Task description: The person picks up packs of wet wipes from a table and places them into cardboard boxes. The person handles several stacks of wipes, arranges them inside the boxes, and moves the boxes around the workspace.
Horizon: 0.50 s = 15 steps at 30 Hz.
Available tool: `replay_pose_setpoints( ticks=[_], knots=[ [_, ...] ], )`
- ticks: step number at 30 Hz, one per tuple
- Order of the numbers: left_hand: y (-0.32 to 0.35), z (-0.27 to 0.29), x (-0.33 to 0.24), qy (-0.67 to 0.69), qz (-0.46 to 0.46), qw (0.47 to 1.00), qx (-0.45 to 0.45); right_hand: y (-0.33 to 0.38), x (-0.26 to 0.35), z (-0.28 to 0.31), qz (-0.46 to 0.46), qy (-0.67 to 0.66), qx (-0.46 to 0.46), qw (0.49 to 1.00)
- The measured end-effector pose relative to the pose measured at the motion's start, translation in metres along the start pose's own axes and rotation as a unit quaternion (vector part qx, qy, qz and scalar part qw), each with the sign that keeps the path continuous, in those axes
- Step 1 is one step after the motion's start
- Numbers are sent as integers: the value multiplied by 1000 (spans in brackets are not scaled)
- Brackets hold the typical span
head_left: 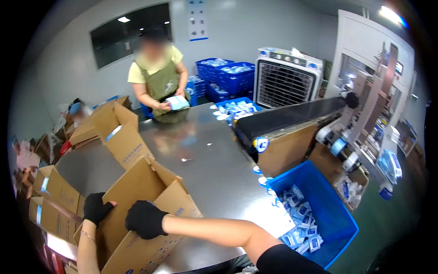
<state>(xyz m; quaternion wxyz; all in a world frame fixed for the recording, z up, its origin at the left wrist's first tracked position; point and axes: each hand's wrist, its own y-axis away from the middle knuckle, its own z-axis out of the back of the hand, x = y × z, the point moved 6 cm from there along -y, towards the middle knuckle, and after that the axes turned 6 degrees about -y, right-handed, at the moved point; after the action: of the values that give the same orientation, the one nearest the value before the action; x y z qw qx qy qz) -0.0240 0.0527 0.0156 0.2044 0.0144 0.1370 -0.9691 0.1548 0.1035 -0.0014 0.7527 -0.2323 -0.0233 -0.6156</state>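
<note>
An open-topped cardboard box [157, 249] stands tilted in front of me at the near edge of the metal table. My left hand [96, 209], in a black glove with the thumb tip bare, grips the box's left wall. My right hand [145, 220], also black-gloved, is closed at the upper edge of the right wall, its fingers mostly hidden. The box's flaps stand up at the far end, and what I see of its inside is bare cardboard.
Beyond it stands another open carton [123, 137] on the metal table [205, 150]. More cartons [57, 201] are at the left. A blue bin [337, 242] of small packets and a conveyor [292, 116] are at the right. Across the table, a co-worker [159, 77] holds a light-blue packet [178, 102].
</note>
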Motion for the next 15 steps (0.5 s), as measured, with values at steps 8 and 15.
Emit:
replay_pose_setpoints(
  ticks=[8, 15],
  knots=[
    [-4, 1, 19, 70, 7, 997, 11, -10, 1, 7, 55, -18, -70, 996],
    [-11, 10, 3, 33, -28, 999, -7, -9, -5, 10, 39, -16, -50, 998]
  ],
)
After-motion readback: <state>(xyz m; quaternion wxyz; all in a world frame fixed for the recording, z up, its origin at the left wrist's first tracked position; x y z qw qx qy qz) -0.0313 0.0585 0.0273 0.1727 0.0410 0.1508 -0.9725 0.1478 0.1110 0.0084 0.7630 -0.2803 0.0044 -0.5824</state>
